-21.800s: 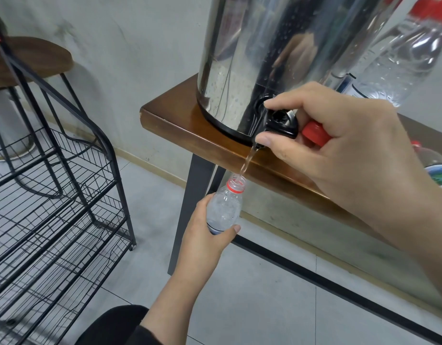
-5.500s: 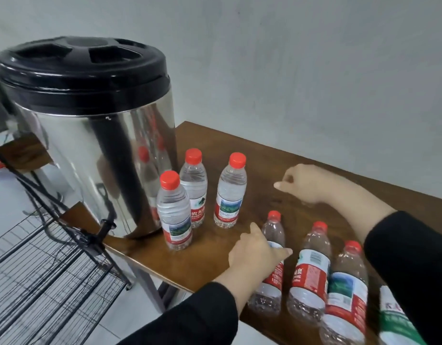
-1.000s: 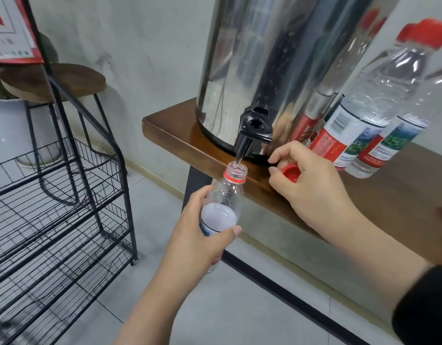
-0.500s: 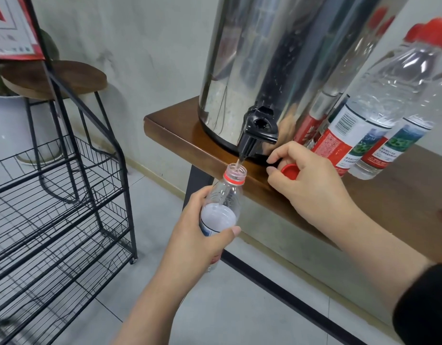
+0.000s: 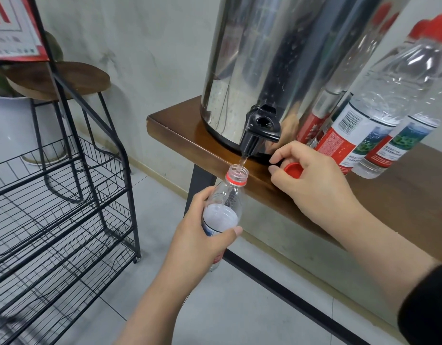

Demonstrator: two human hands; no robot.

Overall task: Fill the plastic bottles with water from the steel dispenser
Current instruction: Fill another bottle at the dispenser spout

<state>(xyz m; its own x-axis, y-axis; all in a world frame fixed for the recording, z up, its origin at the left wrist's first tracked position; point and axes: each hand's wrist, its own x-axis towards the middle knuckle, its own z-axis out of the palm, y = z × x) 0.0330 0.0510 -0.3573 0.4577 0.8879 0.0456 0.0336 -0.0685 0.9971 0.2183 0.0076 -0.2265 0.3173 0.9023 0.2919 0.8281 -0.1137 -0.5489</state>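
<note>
Grey wall behind; tabletop (image 5: 180, 125) centre frame. Water now runs from the tap (image 5: 258, 130) into my bottle (image 5: 223, 210), gripped by left fingers (image 5: 236, 231) beneath it. Right fingers (image 5: 277, 159) pinch the cap (image 5: 293, 169). Filling has begun; level low.

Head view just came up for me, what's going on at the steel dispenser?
The left hand holds an uncapped clear plastic bottle under the black tap of the shiny steel dispenser; a thin trickle of water runs into its mouth. The right hand holds the red screw cap, resting at the wooden table's edge.
</note>
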